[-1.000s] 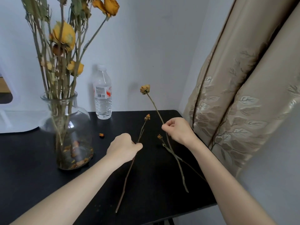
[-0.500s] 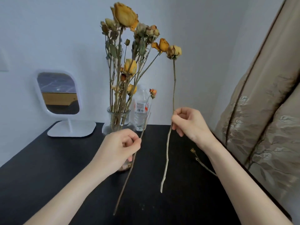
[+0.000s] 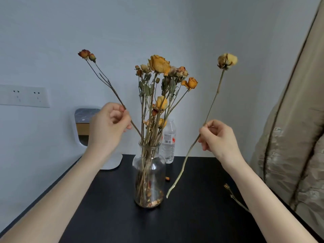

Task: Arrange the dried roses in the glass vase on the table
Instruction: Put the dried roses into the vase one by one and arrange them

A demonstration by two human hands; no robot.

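A clear glass vase (image 3: 149,174) stands on the black table (image 3: 112,207), holding several dried yellow and orange roses (image 3: 159,64). My left hand (image 3: 107,126) pinches a thin forked stem with two small reddish rose buds (image 3: 87,54); its lower end reaches into the vase's mouth. My right hand (image 3: 218,137) pinches a long pale stem topped by a pale yellow dried rose (image 3: 227,60), held in the air right of the vase with its cut end above the table. Another dried stem (image 3: 233,197) lies on the table, partly hidden by my right forearm.
A plastic water bottle (image 3: 169,142) stands behind the vase. A white-framed mirror (image 3: 82,127) sits at the back left, below a wall socket plate (image 3: 24,95). A beige curtain (image 3: 294,137) hangs along the right. A small petal scrap (image 3: 167,179) lies beside the vase.
Both hands rose and spread apart. The left hand carried its small rose stem leftward and brought its lower end to the vase's mouth. The view shifted, centring the vase.
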